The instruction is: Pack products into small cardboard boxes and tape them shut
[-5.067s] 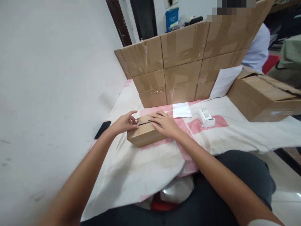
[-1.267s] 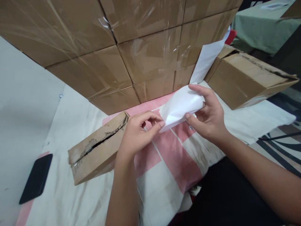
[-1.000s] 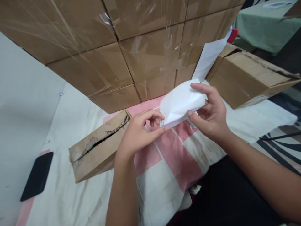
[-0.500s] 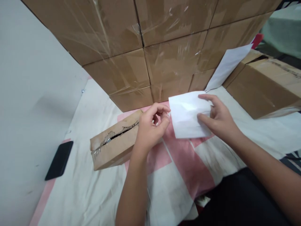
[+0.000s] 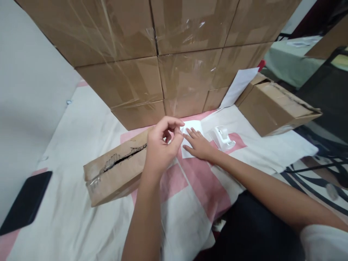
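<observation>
My right hand [image 5: 200,146] lies flat with its fingers spread on a small white paper [image 5: 193,124], which rests on the pink and white cloth. Beside the paper's left edge, my left hand [image 5: 163,150] is raised in a pinch, thumb against forefinger. Whatever it pinches is too small to make out. To the right of the paper stands a white tape dispenser [image 5: 223,138]. Behind my left wrist lies a long cardboard box [image 5: 116,172] with a torn, gaping seam; the wrist hides its right end.
Stacked cardboard boxes [image 5: 187,69] in clear wrap rise behind my hands. A white sheet [image 5: 239,87] leans at their right end, beside another carton [image 5: 274,108]. A dark flat device [image 5: 25,201] lies by the left wall. The cloth [image 5: 108,224] covers the surface.
My right hand has brought the small paper down onto the cloth and now presses it flat instead of gripping its edge. The tape dispenser has come into sight. My left hand keeps its pinch.
</observation>
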A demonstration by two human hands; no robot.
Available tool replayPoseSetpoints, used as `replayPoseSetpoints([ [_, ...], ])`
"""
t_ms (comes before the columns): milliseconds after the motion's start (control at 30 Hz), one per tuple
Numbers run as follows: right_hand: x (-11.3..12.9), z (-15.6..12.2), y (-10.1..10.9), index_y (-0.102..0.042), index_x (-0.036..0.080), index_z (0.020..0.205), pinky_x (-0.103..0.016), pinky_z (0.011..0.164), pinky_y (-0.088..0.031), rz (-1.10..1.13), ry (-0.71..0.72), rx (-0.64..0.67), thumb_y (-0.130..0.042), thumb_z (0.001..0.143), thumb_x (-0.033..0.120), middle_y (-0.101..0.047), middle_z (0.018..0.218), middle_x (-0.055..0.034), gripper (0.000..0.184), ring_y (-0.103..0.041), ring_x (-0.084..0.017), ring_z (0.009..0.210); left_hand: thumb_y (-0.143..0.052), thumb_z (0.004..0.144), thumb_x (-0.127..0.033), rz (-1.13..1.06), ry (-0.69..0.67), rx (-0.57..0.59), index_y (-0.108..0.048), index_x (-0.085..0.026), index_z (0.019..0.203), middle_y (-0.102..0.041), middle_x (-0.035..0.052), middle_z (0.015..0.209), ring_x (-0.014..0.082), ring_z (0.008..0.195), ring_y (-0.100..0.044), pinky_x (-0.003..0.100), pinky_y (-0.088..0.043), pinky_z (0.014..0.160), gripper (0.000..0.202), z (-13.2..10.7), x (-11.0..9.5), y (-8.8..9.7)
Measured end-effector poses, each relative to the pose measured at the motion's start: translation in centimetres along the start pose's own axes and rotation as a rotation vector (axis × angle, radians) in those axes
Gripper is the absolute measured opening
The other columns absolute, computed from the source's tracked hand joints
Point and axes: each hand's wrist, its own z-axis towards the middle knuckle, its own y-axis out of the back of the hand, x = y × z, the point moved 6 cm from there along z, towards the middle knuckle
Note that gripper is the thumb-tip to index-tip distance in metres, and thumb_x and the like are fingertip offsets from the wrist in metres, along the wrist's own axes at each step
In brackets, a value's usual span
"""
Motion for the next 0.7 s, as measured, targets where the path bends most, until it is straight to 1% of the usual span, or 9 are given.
replayPoseSetpoints([
  [100, -1.3, 1.9, 0.3, -0.046, 0.016, 0.153, -0.058, 0.125, -0.019, 0.036, 0.033, -0.028, -0.047, 0.101, 0.047, -0.025, 0.169, -0.0165, 0.061, -0.013, -0.041, 0.157, -0.06, 0.084, -0.014, -0.056, -0.017, -0.045, -0.066, -0.023, 0.09, -0.056, -0.0024, 0.077, 0.0104, 0.067, -0.05, 0.024, -0.039, 0.06, 0.012, 0.0, -0.5, 1.2],
  [167, -1.8, 2.5, 0.5, -0.048, 0.016, 0.151, -0.058, 0.124, -0.02, 0.04, 0.067, -0.037, -0.048, 0.1, 0.047, -0.028, 0.167, -0.0164, 0.059, -0.015, -0.043, 0.156, -0.061, 0.084, -0.016, -0.088, -0.031, -0.072, -0.065, -0.023, 0.09, -0.056, -0.0021, 0.077, 0.0108, 0.068, -0.05, 0.025, -0.041, 0.061, 0.01, 0.0, -0.9, 2.1],
  [333, -2.4, 3.5, 0.8, -0.047, 0.012, 0.151, -0.058, 0.123, -0.022, -0.021, 0.141, -0.067, -0.052, 0.098, 0.049, -0.035, 0.163, -0.0219, 0.065, -0.024, -0.042, 0.153, -0.06, 0.083, -0.02, -0.11, -0.051, -0.159, -0.063, -0.023, 0.09, -0.055, -0.0009, 0.077, 0.0117, 0.066, -0.05, 0.026, -0.042, 0.061, 0.008, 0.0, -0.9, 4.3],
  [433, -2.9, 5.4, 1.4, -0.047, 0.01, 0.151, -0.057, 0.123, -0.023, -0.024, 0.117, -0.065, -0.056, 0.095, 0.048, -0.038, 0.16, -0.0238, 0.068, -0.03, -0.039, 0.151, -0.058, 0.083, -0.02, -0.158, -0.068, -0.17, -0.063, -0.023, 0.09, -0.054, -0.0009, 0.077, 0.0118, 0.066, -0.05, 0.026, -0.041, 0.059, 0.009, 0.0, -0.7, 5.1],
  [533, -2.5, 6.7, 2.9, -0.054, 0.009, 0.144, -0.056, 0.123, -0.025, 0.04, 0.077, -0.086, -0.061, 0.093, 0.043, -0.044, 0.157, -0.0241, 0.062, -0.036, -0.038, 0.148, -0.058, 0.084, -0.019, -0.221, -0.078, -0.179, -0.063, -0.023, 0.089, -0.054, -0.0011, 0.077, 0.0115, 0.066, -0.049, 0.026, -0.04, 0.06, 0.008, 0.0, -0.7, 5.8],
  [600, -1.3, 5.7, 5.0, -0.06, 0.01, 0.136, -0.053, 0.121, -0.03, 0.145, 0.074, -0.197, -0.06, 0.093, 0.039, -0.052, 0.15, -0.0232, 0.052, -0.045, -0.035, 0.143, -0.059, 0.085, -0.017, -0.193, -0.058, -0.123, -0.064, -0.023, 0.093, -0.056, -0.0017, 0.077, 0.0113, 0.066, -0.05, 0.026, -0.04, 0.061, 0.011, -0.1, -0.9, 5.8],
  [633, -0.3, 4.5, 6.1, -0.062, 0.011, 0.132, -0.051, 0.119, -0.035, 0.236, 0.091, -0.265, -0.059, 0.094, 0.038, -0.057, 0.144, -0.0219, 0.047, -0.05, -0.033, 0.138, -0.059, 0.086, -0.017, -0.148, -0.045, -0.049, -0.065, -0.024, 0.096, -0.058, -0.0018, 0.078, 0.0115, 0.067, -0.051, 0.025, -0.04, 0.061, 0.014, -0.1, -1.0, 5.4],
  [667, 0.9, 3.0, 7.4, -0.063, 0.013, 0.129, -0.049, 0.114, -0.041, 0.352, 0.118, -0.332, -0.059, 0.095, 0.038, -0.062, 0.138, -0.0198, 0.043, -0.056, -0.031, 0.131, -0.059, 0.086, -0.017, -0.091, -0.034, 0.058, -0.066, -0.024, 0.099, -0.06, -0.0018, 0.079, 0.0119, 0.069, -0.053, 0.025, -0.041, 0.062, 0.017, -0.2, -1.2, 4.6],
  [700, 2.2, 1.3, 8.4, -0.063, 0.015, 0.128, -0.046, 0.108, -0.047, 0.485, 0.17, -0.36, -0.06, 0.094, 0.038, -0.066, 0.131, -0.0171, 0.041, -0.062, -0.028, 0.123, -0.059, 0.086, -0.017, -0.028, -0.027, 0.183, -0.068, -0.025, 0.102, -0.063, -0.0017, 0.081, 0.0123, 0.071, -0.055, 0.025, -0.042, 0.063, 0.02, -0.3, -1.4, 3.6],
])
